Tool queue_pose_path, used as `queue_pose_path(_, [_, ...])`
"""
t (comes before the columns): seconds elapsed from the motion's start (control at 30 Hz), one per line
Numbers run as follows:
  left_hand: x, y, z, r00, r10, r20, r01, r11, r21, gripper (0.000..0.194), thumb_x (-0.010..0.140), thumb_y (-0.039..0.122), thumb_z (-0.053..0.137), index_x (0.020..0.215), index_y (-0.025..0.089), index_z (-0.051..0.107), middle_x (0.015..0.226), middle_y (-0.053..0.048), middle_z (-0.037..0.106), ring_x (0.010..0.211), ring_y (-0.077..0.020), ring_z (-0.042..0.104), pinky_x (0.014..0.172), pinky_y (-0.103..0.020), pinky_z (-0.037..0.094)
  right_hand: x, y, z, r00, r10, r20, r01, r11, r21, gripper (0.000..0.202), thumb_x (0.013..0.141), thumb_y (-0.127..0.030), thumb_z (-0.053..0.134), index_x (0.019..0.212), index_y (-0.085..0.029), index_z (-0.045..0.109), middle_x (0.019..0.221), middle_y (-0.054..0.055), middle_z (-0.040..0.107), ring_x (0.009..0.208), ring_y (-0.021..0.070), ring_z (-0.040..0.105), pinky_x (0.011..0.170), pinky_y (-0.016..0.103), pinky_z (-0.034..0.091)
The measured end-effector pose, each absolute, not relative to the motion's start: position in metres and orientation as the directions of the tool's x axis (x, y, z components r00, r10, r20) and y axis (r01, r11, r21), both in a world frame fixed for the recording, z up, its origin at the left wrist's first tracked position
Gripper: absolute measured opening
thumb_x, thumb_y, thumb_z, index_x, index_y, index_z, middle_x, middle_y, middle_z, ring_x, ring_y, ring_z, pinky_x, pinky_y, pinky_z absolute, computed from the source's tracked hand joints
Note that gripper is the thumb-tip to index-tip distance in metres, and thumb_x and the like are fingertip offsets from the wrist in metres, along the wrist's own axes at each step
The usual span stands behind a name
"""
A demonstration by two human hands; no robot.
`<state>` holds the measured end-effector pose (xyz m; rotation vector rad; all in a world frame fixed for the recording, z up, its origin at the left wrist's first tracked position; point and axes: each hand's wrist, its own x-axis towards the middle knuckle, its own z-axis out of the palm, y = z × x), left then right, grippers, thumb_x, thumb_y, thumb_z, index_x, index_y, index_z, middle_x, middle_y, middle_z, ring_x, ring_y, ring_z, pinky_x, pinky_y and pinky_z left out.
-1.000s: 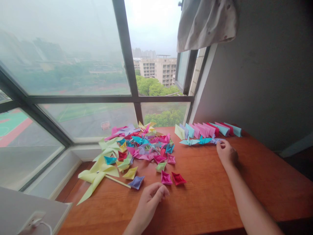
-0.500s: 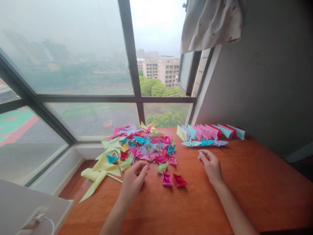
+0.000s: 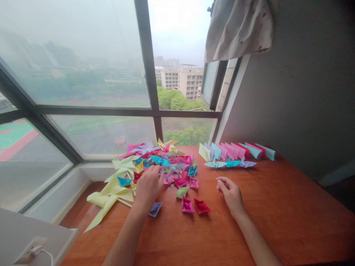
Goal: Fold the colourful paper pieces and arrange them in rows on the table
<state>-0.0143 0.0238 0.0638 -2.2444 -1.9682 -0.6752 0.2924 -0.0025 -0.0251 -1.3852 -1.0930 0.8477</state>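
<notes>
Left hand [image 3: 149, 185], curled, hold unclear, was at the paper pile [image 3: 177, 170]; empty right hand [image 3: 231, 193], loosely curled, hung near the red boat [image 3: 202, 207].

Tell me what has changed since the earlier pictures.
The right hand let go of the lavender crane and drew back leftward; the left hand moved forward to the origami pile. The crane row and red boat stayed put.

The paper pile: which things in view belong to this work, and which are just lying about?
Likely part of it: the pile of folded paper pieces, where the left hand is; the three paper birds in a row; the folded papers standing behind them.

Likely just there: the curtain; the wall socket with its cable.
</notes>
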Motion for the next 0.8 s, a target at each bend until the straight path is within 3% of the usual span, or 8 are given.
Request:
queue_pose_path(0.13, [-0.022,0.023,0.064,0.006,0.872,0.489,0.932,-0.183,0.314,0.017,0.092,0.022,0.050,0.096,0.021,0.066,0.095,-0.005,0.072,0.083,-0.0209,0.067,0.070,-0.027,0.046,0.290,-0.004,-0.024,0.301,0.947,0.112,0.166,0.064,-0.984,0.042,0.079,-0.055,0.064,0.091,-0.015,0.067,0.064,0.001,0.061,0.061,0.0157,0.056,0.058,0.026,0.045])
queue_pose_path(0.27, [-0.029,0.015,0.068,-0.113,0.815,0.569,0.818,-0.249,0.518,0.018,0.090,0.025,0.054,0.099,0.020,0.068,0.094,-0.005,0.073,0.077,-0.0185,0.068,0.072,-0.027,0.050,0.290,-0.005,-0.021,0.299,0.946,0.124,0.184,0.070,-0.980,0.041,0.080,-0.054,0.064,0.090,-0.015,0.068,0.065,0.002,0.061,0.063,0.0161,0.056,0.060,0.027,0.045])
queue_pose_path(0.37, [-0.030,0.006,0.067,-0.193,0.828,0.526,0.662,-0.286,0.693,0.018,0.088,0.029,0.058,0.097,0.019,0.069,0.092,-0.004,0.073,0.075,-0.0177,0.068,0.073,-0.027,0.052,0.291,-0.005,-0.020,0.302,0.947,0.111,0.161,0.064,-0.985,0.041,0.080,-0.054,0.064,0.091,-0.015,0.067,0.066,0.002,0.061,0.062,0.0159,0.056,0.057,0.026,0.043])
queue_pose_path(0.5, [-0.022,-0.010,0.058,-0.130,0.918,0.375,0.420,-0.291,0.860,0.020,0.087,0.033,0.061,0.098,0.018,0.069,0.091,-0.005,0.074,0.082,-0.0197,0.070,0.074,-0.028,0.055,0.285,-0.008,-0.015,0.247,0.962,0.113,0.091,0.093,-0.992,0.041,0.081,-0.054,0.064,0.092,-0.015,0.067,0.068,0.003,0.062,0.062,0.0150,0.055,0.054,0.024,0.041])
queue_pose_path(0.6, [-0.008,-0.026,0.051,-0.052,0.948,0.315,0.327,-0.282,0.902,0.019,0.087,0.031,0.061,0.098,0.018,0.069,0.092,-0.006,0.074,0.085,-0.0209,0.070,0.075,-0.028,0.055,0.271,-0.019,-0.005,0.142,0.985,0.103,-0.006,0.105,-0.994,0.043,0.087,-0.056,0.057,0.094,-0.015,0.067,0.078,0.007,0.066,0.067,0.0157,0.057,0.055,0.024,0.042])
queue_pose_path(0.7, [0.007,-0.042,0.048,0.008,0.946,0.324,0.354,-0.306,0.884,0.016,0.087,0.028,0.061,0.096,0.018,0.070,0.091,-0.006,0.074,0.082,-0.0201,0.069,0.072,-0.027,0.054,0.256,-0.037,0.008,-0.035,0.994,0.104,-0.079,0.101,-0.992,0.047,0.094,-0.055,0.044,0.097,-0.015,0.068,0.091,0.010,0.068,0.078,0.0187,0.061,0.062,0.026,0.046])
queue_pose_path(0.8, [0.018,-0.054,0.048,0.063,0.942,0.331,0.364,-0.330,0.871,0.013,0.087,0.026,0.061,0.094,0.019,0.070,0.088,-0.006,0.074,0.079,-0.0193,0.068,0.070,-0.025,0.053,0.245,-0.055,0.021,-0.179,0.980,0.081,0.033,0.088,-0.996,0.039,0.093,-0.050,0.051,0.102,-0.016,0.068,0.096,0.009,0.068,0.083,0.0191,0.062,0.068,0.027,0.047])
